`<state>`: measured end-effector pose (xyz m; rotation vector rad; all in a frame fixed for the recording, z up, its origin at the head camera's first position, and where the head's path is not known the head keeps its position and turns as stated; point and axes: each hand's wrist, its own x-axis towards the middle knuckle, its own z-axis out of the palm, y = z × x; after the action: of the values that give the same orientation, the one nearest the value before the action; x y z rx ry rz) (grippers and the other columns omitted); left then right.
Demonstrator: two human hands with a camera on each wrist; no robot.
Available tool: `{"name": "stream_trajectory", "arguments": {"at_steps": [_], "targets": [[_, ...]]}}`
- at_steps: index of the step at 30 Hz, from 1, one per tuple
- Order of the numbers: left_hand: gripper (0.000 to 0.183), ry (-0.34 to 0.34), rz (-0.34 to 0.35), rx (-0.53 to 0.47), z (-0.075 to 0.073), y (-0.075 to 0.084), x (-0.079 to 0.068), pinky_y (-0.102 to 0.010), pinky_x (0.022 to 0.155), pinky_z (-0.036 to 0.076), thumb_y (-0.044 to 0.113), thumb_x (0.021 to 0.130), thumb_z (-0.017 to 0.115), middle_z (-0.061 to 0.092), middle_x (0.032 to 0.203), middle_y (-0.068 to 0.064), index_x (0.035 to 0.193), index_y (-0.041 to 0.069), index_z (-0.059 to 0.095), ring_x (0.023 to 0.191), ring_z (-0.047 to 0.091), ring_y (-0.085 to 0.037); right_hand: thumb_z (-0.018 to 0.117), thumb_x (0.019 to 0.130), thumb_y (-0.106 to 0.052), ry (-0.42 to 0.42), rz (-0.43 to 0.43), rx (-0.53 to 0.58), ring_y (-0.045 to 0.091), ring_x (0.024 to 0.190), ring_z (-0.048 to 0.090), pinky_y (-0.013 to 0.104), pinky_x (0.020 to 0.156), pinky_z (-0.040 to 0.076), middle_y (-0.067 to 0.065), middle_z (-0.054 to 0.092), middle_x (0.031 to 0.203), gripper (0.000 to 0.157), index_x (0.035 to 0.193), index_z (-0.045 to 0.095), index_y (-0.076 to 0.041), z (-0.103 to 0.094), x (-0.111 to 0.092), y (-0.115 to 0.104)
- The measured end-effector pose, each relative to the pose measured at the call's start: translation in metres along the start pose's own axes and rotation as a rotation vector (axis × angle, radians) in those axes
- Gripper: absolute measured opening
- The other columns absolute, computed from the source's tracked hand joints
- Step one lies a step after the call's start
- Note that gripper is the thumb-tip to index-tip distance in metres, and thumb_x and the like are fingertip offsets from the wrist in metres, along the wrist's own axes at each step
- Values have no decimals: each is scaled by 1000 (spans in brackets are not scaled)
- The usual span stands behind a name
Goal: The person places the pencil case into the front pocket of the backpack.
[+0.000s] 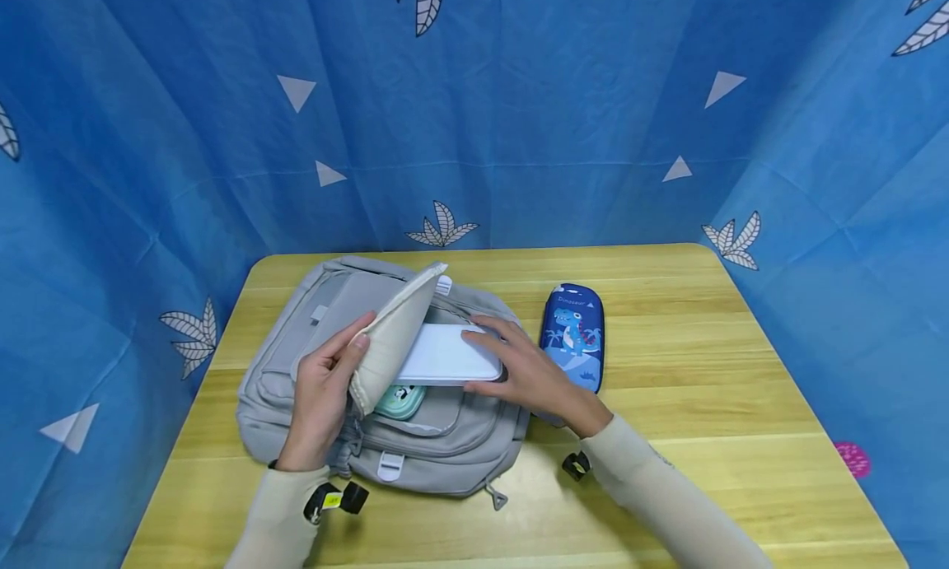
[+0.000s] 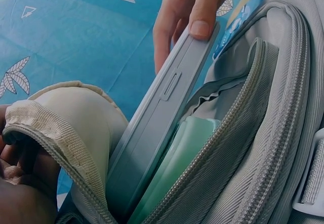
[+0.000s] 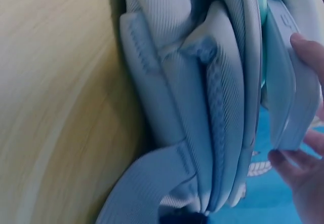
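Left hand (image 1: 322, 396) pinches flap (image 1: 400, 330) of bag (image 1: 460, 470). Right hand (image 1: 530, 371), fingers spread, grips white box (image 1: 443, 353), partly in pocket (image 2: 238, 143), left end behind flap. Green case (image 1: 404, 400) in pocket, mostly hidden. Blue case (image 1: 572, 334) right of bag.

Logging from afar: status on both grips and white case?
Left grip: pinching cream flap. Right grip: holding white case, partly inside open backpack. Possible obstruction: green case alongside.

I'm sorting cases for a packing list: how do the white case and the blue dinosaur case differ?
The white case has a plain top; the blue dinosaur case has a printed picture and lettering. The right hand grips the white case, partly inside the backpack; the blue dinosaur case lies beside the backpack. Both have rounded corners.
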<state>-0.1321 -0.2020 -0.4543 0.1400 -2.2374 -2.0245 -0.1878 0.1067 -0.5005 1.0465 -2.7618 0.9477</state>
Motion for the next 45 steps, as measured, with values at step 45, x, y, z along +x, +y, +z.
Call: {"name": "stream_trajectory", "arguments": {"at_steps": [45], "targets": [[41, -8, -1, -27, 1, 0, -1, -21, 95, 56, 37, 111, 66, 74, 129, 2, 149, 22, 70, 128, 66, -13, 85, 97, -38, -24, 72, 174, 39, 160, 41, 63, 125, 37, 12, 42, 174, 91, 172, 37, -16, -8, -21, 35]]}}
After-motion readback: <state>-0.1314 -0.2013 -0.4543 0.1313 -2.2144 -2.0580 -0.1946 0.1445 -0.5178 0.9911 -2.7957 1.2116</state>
